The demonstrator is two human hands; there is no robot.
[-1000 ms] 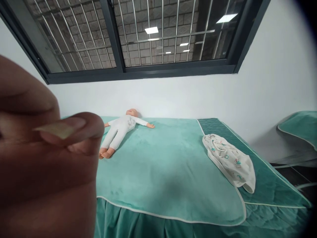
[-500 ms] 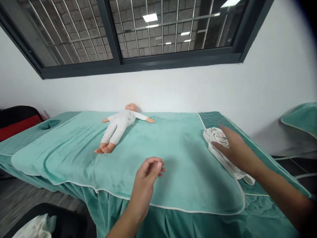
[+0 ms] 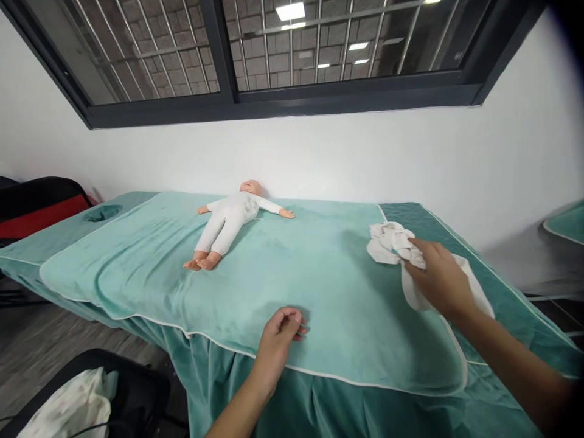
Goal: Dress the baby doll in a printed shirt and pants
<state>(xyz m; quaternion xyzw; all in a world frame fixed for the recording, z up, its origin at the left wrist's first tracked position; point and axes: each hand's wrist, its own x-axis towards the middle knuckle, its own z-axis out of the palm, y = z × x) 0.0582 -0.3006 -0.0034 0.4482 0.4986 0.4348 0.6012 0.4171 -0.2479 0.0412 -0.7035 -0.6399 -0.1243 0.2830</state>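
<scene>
A crumpled white cloth [image 3: 387, 242] is gripped by my right hand [image 3: 438, 277], with part of it hanging below and behind the hand over the right side of the green blanket [image 3: 319, 274]. Near the blanket's front edge, my left hand [image 3: 281, 333] has its fingers curled in, and I cannot make out anything in them. A doll [image 3: 230, 216] in a white suit lies on its back on the blanket, left of centre, arms spread and feet towards the front. Neither hand touches the doll.
The blanket covers a bed with a darker green cover [image 3: 506, 322]. A white wall [image 3: 319, 158] and a barred window stand behind. At the lower left, a black chair [image 3: 141, 389] holds a patterned cloth [image 3: 73, 407]. A red and black chair [image 3: 41, 210] is further left.
My right hand has closed on the white cloth and lifted it, so that it is now bunched up. The view has shifted slightly; my left hand keeps nearly the same pose.
</scene>
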